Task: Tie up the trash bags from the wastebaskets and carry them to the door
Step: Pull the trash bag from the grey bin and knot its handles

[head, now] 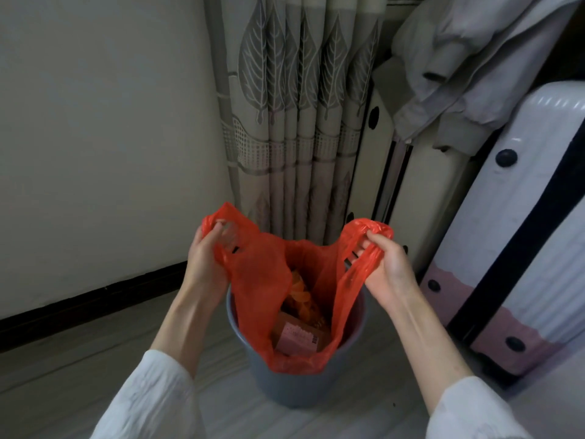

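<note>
Single head-worn view, wide-angle. It looks forward and steeply down onto the grey wastebasket [294, 384] from close above, facing the curtain [297, 122] behind the wastebasket; floor [79, 375] surrounds it.

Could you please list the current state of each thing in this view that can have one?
red trash bag: untied, mouth open, bottom in the bin, trash inside.
grey wastebasket: upright on the floor, bag lining it.
left hand: grips the bag's left handle.
right hand: grips the bag's right handle.
suitcase: shut, standing tilted.
curtain: hanging, gathered in folds.
</note>
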The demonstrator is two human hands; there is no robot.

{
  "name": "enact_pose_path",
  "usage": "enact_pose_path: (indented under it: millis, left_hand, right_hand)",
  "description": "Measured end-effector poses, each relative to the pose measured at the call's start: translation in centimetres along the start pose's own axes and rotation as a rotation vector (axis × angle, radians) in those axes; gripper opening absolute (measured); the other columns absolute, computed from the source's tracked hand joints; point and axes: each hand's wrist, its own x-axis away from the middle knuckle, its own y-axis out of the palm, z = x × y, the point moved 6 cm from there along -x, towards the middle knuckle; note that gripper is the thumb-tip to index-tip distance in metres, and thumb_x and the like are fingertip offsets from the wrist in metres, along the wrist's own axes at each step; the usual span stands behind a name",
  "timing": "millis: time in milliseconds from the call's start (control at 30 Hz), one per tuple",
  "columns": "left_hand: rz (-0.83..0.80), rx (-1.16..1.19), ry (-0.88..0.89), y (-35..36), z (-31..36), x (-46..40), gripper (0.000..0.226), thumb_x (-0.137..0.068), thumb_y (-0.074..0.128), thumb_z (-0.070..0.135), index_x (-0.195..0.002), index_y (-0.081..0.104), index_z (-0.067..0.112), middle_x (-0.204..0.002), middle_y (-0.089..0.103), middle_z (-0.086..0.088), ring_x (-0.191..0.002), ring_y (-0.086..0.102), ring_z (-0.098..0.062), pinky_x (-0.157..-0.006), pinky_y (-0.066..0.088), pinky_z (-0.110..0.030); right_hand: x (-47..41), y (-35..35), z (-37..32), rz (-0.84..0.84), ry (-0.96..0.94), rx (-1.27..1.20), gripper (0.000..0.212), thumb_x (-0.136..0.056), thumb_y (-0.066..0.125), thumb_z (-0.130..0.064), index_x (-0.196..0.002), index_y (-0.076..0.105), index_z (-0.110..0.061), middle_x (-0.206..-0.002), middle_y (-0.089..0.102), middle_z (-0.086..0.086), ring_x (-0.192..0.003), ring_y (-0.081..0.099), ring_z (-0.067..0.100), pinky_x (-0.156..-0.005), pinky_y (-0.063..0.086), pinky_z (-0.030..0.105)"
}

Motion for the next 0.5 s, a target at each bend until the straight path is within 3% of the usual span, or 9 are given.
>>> enact_pose_path:
  millis: [100, 167, 267, 400, 500]
  left_hand:
    - [-0.097, 0.026, 0.05, 1.6, 2.0, 0.8, 0.024, -0.09, 0.042, 0.019, -0.07, 0.056, 0.021, -0.081, 0.071, 0.002, -0.082, 0.067, -0.012, -0.082, 0.046, -0.03]
    - [-0.127, 0.019, 0.091, 2.1, 3.2, 1.2, 0.022, -0.088, 0.043, 0.022, -0.071, 0.057, 0.02, -0.085, 0.073, 0.002, -0.092, 0.065, -0.013, -0.092, 0.043, -0.032]
    - [-0.087, 0.019, 0.203, 2.3, 4.4, 1.5, 0.013, -0.077, 0.053, 0.018, -0.065, 0.058, 0.018, -0.072, 0.069, 0.003, -0.089, 0.063, -0.018, -0.096, 0.043, -0.033]
    - [-0.048, -0.191, 0.365, 2.4, 4.8, 1.9, 0.014, -0.072, 0.062, 0.017, -0.065, 0.051, 0.023, -0.074, 0.055, 0.0, -0.085, 0.057, -0.021, -0.084, 0.043, -0.033]
    - [-0.066, -0.359, 0.47, 3.3, 4.9, 2.6, 0.022, -0.079, 0.061, 0.014, -0.067, 0.046, 0.025, -0.069, 0.047, 0.005, -0.068, 0.047, -0.007, -0.064, 0.04, -0.022]
  right_hand:
    - [0.3, -0.1, -0.7, 0.003, -0.098, 0.003, 0.021, -0.09, 0.045, -0.013, -0.1, 0.061, -0.004, -0.088, 0.065, 0.008, -0.08, 0.063, 0.018, -0.076, 0.048, 0.031]
    - [0.7, 0.1, -1.4, -0.013, -0.164, 0.006, 0.018, -0.09, 0.047, -0.01, -0.1, 0.061, -0.005, -0.08, 0.068, 0.006, -0.071, 0.066, 0.014, -0.066, 0.052, 0.026]
    - [0.8, 0.2, -2.1, -0.004, -0.231, 0.021, 0.015, -0.091, 0.048, -0.01, -0.091, 0.062, -0.006, -0.066, 0.072, -0.002, -0.061, 0.068, 0.009, -0.054, 0.054, 0.02]
    - [0.4, -0.1, -2.0, 0.095, -0.283, 0.014, 0.019, -0.09, 0.053, -0.021, -0.097, 0.064, -0.006, -0.069, 0.072, -0.002, -0.071, 0.067, 0.013, -0.072, 0.055, 0.029]
    - [0.0, -0.4, -1.7, 0.128, -0.313, 0.005, 0.018, -0.093, 0.05, -0.024, -0.091, 0.065, -0.014, -0.067, 0.072, -0.006, -0.077, 0.065, 0.01, -0.081, 0.053, 0.028]
